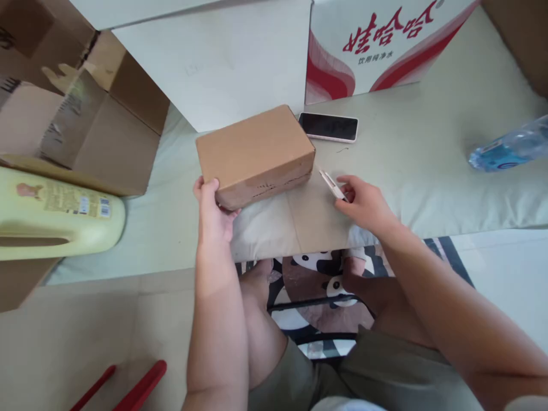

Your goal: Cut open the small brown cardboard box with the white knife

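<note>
- My left hand point(212, 208) grips the near-left corner of the small cardboard box point(256, 154), sitting mid-cushion.
- My right hand point(363, 202) pinches a small white cutter point(331, 184) just right of it.
- Pale green cushion point(449, 160) underneath; phone point(328, 126) lying farther back.

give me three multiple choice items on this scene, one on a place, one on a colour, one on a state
1. Where does the phone lie?
A. behind the small cardboard box
B. inside the open carton
C. on the floor

2. What colour is the big jug at the left?
A. blue
B. pale yellow
C. black

3. What does the right hand hold?
A. nothing
B. a water bottle
C. a small white cutter

Answers: 1 A, it sits just past the box's far right corner. 2 B, its body is pale yellow. 3 C, the fingers pinch the cutter while the left hand steadies the box.
</note>
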`<control>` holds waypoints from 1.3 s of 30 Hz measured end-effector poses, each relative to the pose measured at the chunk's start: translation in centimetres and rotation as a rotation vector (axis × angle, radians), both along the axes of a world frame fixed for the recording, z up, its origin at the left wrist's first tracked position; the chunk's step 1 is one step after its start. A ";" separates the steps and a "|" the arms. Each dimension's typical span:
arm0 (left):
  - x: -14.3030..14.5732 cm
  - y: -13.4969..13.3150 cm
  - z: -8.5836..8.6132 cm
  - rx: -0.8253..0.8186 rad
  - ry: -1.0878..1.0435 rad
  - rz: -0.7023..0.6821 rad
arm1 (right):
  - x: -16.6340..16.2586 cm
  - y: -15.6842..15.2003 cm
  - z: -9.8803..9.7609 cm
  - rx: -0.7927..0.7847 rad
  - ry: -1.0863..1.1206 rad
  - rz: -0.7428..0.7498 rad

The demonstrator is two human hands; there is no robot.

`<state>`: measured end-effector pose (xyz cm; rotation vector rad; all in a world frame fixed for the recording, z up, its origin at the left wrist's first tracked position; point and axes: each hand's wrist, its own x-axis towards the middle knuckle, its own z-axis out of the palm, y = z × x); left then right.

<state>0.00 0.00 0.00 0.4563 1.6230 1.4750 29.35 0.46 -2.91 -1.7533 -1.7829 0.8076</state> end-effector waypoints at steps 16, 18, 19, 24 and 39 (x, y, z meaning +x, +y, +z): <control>2.1 -1.3 1.3 0.181 -0.390 -0.419 | -3.6 -1.9 0.5 -0.016 0.541 0.102; 2.3 -1.3 1.2 0.188 -0.386 -0.460 | -3.9 -1.9 0.5 -0.041 0.521 0.092; 2.3 -1.3 1.2 0.185 -0.380 -0.477 | -4.0 -1.9 0.6 -0.055 0.521 0.094; 2.3 -1.1 0.9 0.178 -0.335 -0.485 | -4.2 -1.9 1.4 -0.085 0.519 0.028; 2.5 -1.1 0.9 0.194 -0.358 -0.420 | -4.1 -2.0 1.4 -0.002 0.606 -0.098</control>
